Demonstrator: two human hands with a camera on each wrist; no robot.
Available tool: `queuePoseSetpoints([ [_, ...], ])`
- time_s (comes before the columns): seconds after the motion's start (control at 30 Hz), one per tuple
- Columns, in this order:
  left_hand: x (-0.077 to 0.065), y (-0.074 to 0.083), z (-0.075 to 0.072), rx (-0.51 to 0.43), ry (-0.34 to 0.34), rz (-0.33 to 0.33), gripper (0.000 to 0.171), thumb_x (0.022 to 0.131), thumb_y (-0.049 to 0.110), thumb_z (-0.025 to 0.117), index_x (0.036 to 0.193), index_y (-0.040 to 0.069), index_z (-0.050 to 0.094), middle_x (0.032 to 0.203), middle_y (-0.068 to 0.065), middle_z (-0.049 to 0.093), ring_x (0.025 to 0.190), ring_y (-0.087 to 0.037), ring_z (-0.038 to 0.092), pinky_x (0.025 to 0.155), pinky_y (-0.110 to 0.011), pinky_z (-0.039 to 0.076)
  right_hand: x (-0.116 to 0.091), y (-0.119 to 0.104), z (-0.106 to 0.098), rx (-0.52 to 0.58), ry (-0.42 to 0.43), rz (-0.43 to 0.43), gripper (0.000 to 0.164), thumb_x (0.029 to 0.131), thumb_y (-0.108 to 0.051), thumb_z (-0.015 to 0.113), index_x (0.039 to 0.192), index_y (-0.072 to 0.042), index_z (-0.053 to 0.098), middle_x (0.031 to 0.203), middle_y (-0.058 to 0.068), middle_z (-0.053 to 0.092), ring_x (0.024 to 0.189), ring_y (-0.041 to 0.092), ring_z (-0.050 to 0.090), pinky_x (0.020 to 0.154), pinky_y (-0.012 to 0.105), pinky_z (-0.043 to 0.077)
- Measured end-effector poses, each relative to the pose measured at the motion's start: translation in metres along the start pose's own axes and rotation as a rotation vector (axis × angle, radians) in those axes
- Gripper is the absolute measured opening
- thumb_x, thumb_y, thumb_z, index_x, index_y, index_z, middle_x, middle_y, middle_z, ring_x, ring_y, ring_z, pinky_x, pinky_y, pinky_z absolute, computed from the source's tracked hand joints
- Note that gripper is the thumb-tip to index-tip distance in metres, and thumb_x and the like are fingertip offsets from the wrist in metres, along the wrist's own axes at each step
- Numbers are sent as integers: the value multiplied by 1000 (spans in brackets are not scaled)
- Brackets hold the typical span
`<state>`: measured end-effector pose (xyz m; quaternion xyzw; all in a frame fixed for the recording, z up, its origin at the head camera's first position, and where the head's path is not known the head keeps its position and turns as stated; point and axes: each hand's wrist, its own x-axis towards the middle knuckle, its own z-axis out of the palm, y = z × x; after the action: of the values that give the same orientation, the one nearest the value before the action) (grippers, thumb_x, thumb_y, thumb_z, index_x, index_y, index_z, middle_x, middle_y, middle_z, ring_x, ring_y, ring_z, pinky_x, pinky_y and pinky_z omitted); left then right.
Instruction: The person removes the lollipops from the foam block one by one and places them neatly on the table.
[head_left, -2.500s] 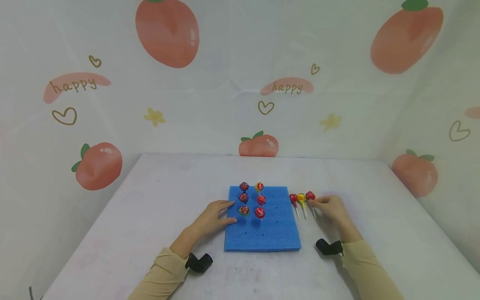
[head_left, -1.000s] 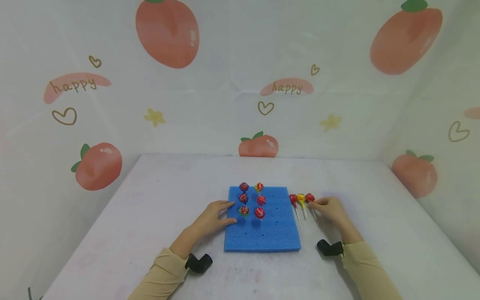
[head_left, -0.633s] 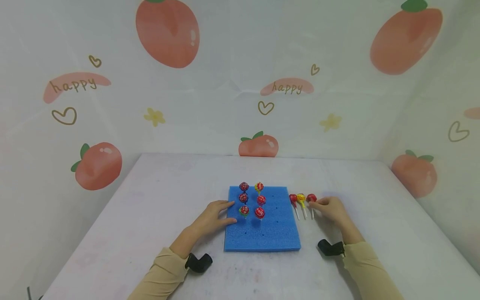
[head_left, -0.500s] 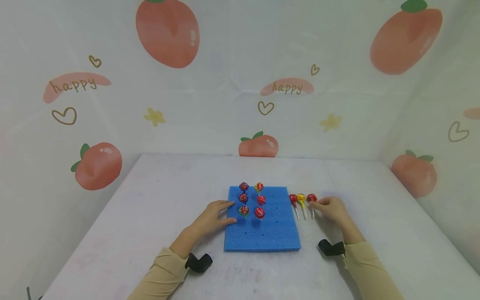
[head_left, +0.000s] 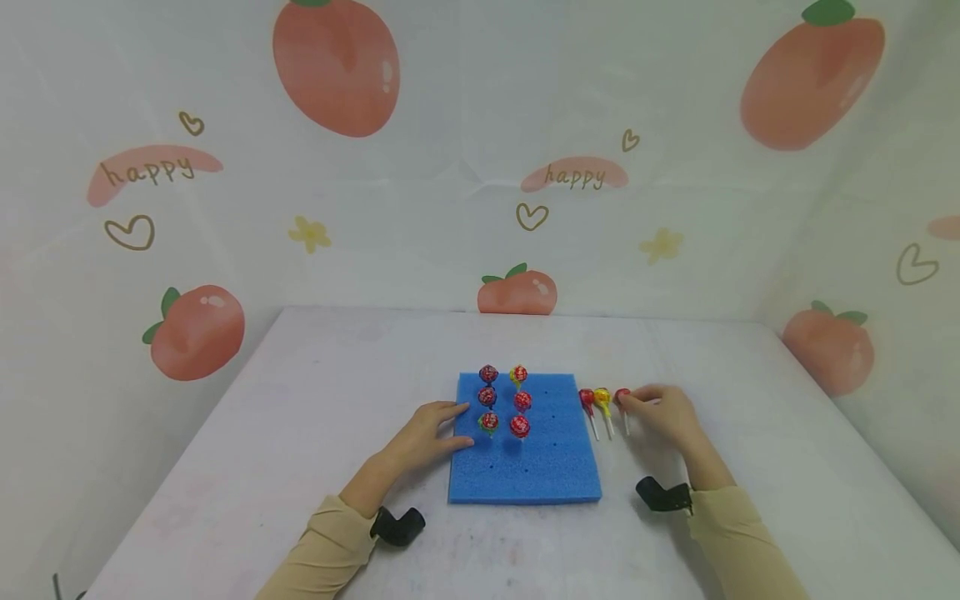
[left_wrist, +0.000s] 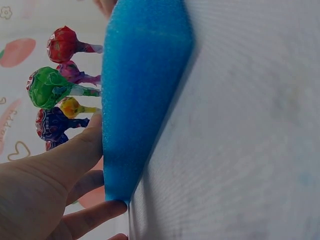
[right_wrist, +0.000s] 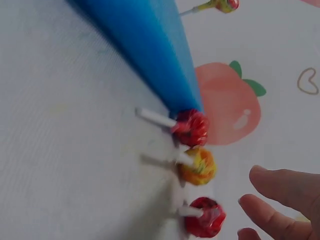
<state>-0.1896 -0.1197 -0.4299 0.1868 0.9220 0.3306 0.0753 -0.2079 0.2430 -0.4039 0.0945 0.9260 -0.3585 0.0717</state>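
Note:
My left hand [head_left: 422, 435] rests at the left edge of a blue foam block [head_left: 558, 479], its fingers spread and fairly straight. In the left wrist view, its thumb [left_wrist: 92, 135] touches the block's top. Several wrapped lollipops stand upright in the foam in two columns, among them a green-wrapped lollipop [left_wrist: 47, 89] and a red lollipop [head_left: 520, 427]. Right of the block, a red lollipop [head_left: 587, 397], a yellow lollipop [head_left: 602, 397] and another red lollipop [right_wrist: 206, 218] lie in a row. My right hand [head_left: 666, 412] is beside the last one; the right wrist view shows thumb and fingers apart from it.
Small holes [head_left: 553, 416] dot the right and front parts of the foam. The white table [head_left: 360, 350] reaches back to a fruit-printed curtain [head_left: 442, 217]. A black wrist device [head_left: 400, 527] sits on the left wrist, another black device [head_left: 663, 495] on the right.
The rightmost red lollipop has turned slightly, its stick now less slanted. My right hand has since come off it and moved slightly up and back. My left hand stays put.

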Motion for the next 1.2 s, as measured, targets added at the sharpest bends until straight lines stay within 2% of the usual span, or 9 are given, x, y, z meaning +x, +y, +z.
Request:
queuePoseSetpoints([
  [0.3,-1,1,-2,15,-11,12,61,82,36,64,133,6,46,135,-19,46,128,-37,37,106,-52,32,-7,-21,5,19,21,-158,40,86,-39,60,105,-4,64,112,17,60,98,29,52,77,33,49],
  [0.53,-1,2,-1,4,-4,-10,60,82,35,65,133,8,47,135,-17,46,129,-35,37,107,-50,32,-17,-39,18,87,-44,-236,32,83,-34,64,102,-8,65,96,10,63,83,20,51,60,23,45],
  [0.87,-1,2,-1,13,-5,-7,61,82,35,65,133,7,47,135,-17,47,129,-35,38,106,-50,32,-30,-54,42,110,-97,-446,28,81,-24,68,101,-5,66,94,8,64,79,16,52,58,19,46],
  [1.0,-1,2,-1,14,-3,-3,60,82,35,65,133,7,47,134,-17,47,129,-35,38,106,-50,32,-34,-57,51,130,-122,-529,26,79,-23,70,98,-4,67,94,8,66,78,14,55,62,18,48],
  [1.2,-1,1,-1,24,-5,11,61,82,36,64,132,5,47,134,-18,47,128,-36,39,106,-51,33,-36,-59,65,156,-182,-567,29,79,-27,70,100,-7,67,93,8,66,77,11,54,64,17,48],
])
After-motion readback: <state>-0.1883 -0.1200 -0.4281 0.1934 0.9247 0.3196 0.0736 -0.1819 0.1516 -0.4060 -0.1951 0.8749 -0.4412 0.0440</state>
